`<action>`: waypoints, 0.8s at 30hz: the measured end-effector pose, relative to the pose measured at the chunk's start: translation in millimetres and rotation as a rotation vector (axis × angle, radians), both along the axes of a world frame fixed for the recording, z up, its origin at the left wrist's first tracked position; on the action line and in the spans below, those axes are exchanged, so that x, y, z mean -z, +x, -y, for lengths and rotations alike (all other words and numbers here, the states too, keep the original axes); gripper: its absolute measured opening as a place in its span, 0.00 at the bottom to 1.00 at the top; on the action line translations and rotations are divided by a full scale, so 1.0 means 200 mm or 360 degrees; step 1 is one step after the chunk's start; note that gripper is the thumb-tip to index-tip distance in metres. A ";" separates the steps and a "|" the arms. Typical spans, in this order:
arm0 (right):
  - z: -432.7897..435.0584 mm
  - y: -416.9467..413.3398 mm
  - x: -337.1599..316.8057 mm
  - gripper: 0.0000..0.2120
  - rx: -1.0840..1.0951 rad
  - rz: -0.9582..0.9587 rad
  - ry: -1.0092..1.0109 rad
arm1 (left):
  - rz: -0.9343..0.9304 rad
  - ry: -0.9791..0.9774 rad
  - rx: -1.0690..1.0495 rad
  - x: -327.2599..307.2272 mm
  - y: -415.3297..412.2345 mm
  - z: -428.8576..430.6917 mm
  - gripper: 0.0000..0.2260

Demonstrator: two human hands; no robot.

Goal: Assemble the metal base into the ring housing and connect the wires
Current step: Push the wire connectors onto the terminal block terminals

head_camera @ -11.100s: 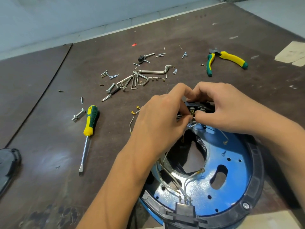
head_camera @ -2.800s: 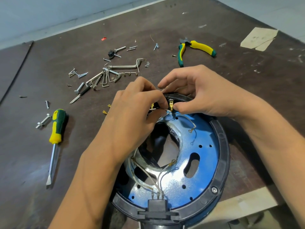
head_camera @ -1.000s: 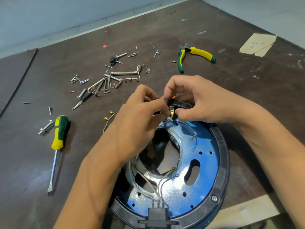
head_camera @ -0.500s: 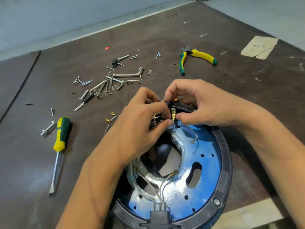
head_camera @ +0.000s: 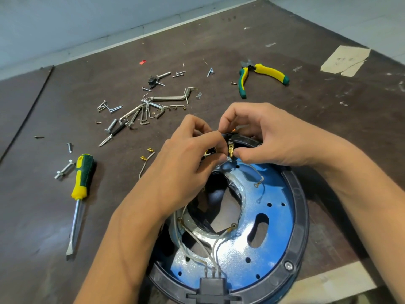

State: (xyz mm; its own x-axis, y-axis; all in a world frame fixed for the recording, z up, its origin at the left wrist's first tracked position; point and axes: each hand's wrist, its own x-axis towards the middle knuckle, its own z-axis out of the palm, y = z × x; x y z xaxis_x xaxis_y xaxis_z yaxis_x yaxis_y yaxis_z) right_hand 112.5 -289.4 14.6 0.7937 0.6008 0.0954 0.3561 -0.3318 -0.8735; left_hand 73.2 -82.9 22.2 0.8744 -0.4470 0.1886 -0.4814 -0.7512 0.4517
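The blue metal base (head_camera: 274,227) sits inside the black ring housing (head_camera: 300,207) at the table's near edge. White wires (head_camera: 210,251) run from a black connector block (head_camera: 213,286) at the near rim across the base. At the far rim, my left hand (head_camera: 186,159) pinches a white wire with a brass spade terminal (head_camera: 230,150). My right hand (head_camera: 269,137) pinches the same terminal from the right, beside a black part on the rim. A loose wire with a ring lug (head_camera: 256,184) lies on the base.
A yellow-green screwdriver (head_camera: 80,189) lies left of the housing. Hex keys, bolts and screws (head_camera: 142,110) are scattered beyond my hands. Yellow-green pliers (head_camera: 260,75) lie at the far right. A short wire with two brass terminals (head_camera: 146,157) rests by my left wrist.
Both hands have stayed at the far rim, working the brass terminal with small finger shifts. The view has drifted slightly; the housing has not moved.
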 end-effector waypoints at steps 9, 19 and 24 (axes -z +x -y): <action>-0.02 -0.01 -0.01 0.18 0.0051 0.0069 -0.0006 | 0.0025 0.0056 -0.0003 0.00 0.00 0.01 0.04; -0.03 -0.02 -0.02 0.22 0.0140 0.0047 0.0052 | 0.0103 0.0226 -0.0024 -0.01 -0.01 0.03 0.04; -0.02 -0.03 -0.02 0.20 0.0127 0.0003 0.0062 | 0.0101 0.0239 -0.0011 -0.01 -0.01 0.03 0.05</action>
State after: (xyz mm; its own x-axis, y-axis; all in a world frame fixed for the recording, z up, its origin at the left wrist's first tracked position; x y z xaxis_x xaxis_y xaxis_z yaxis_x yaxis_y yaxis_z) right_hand 107.2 -285.4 18.2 0.8386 0.5315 0.1190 0.3318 -0.3253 -0.8855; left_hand 72.2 -88.4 23.9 0.8660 -0.4684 0.1748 -0.5000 -0.8113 0.3029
